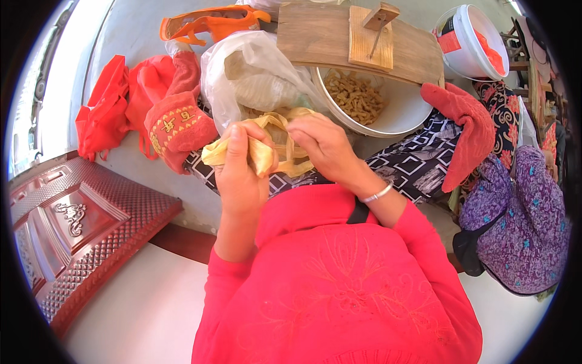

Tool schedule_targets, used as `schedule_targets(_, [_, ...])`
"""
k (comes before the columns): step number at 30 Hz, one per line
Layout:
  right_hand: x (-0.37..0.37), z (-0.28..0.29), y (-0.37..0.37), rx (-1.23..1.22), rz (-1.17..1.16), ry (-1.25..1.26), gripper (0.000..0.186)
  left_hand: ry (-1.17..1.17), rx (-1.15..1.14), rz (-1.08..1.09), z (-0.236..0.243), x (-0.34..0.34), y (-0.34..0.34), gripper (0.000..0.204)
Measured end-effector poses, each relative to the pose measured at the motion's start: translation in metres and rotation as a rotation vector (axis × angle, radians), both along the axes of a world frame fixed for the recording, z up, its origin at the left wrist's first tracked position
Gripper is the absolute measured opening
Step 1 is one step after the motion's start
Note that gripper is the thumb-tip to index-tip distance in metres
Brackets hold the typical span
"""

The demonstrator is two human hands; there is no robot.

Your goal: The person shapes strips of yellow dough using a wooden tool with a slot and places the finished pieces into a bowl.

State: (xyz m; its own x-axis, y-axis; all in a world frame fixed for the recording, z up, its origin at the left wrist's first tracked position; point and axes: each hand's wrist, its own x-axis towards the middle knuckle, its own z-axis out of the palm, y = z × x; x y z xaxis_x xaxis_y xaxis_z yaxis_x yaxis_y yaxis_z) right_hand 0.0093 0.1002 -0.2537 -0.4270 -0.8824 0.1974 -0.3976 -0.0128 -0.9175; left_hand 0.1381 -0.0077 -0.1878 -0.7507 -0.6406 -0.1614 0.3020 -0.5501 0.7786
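My left hand (242, 167) is closed round a bunch of pale yellow, soft flat strips (211, 153) whose kind I cannot make out. The folded ends stick out on both sides of its thumb. My right hand (324, 144), a bracelet at its wrist, pinches another part of the strips just to the right. Loose loops hang between the hands, above my lap. Right behind them stands a white plastic bag (257, 76), open at the top. A white bucket (397, 128) beside it holds many short yellow-brown pieces (351, 97).
A wooden board (315, 36) with an upright block and metal pin lies across the bucket. Red cloths (182, 130) cover both knees. Orange (212, 21) and red bags (103, 112) lie left. A second bucket (473, 45) and purple patterned cloth (521, 224) are right; a dark red panel (91, 224), lower left.
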Motion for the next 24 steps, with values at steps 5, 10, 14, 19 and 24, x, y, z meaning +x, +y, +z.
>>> schedule_targets(5, [-0.013,-0.069,-0.057,0.455,0.111,0.727,0.021,-0.484,-0.250,0.082,-0.069,-0.009,-0.018,0.015])
schedule_targets(10, [-0.013,-0.068,-0.068,0.825,0.344,0.717,0.019,-0.914,-0.939,-0.093,-0.153,-0.013,-0.068,0.016])
schedule_targets(14, [-0.014,-0.063,-0.041,0.898,0.335,0.554,0.017,-1.355,-1.257,-0.589,-0.153,-0.022,-0.078,0.025])
schedule_targets(19, [-0.038,-0.006,-0.012,0.692,0.389,-0.062,0.030,-1.104,-1.113,-0.656,-0.118,-0.014,-0.077,0.024])
schedule_targets(24, [-0.044,0.158,0.021,0.477,0.315,-0.376,0.024,-0.623,-0.651,-0.300,-0.075,-0.006,-0.052,0.024])
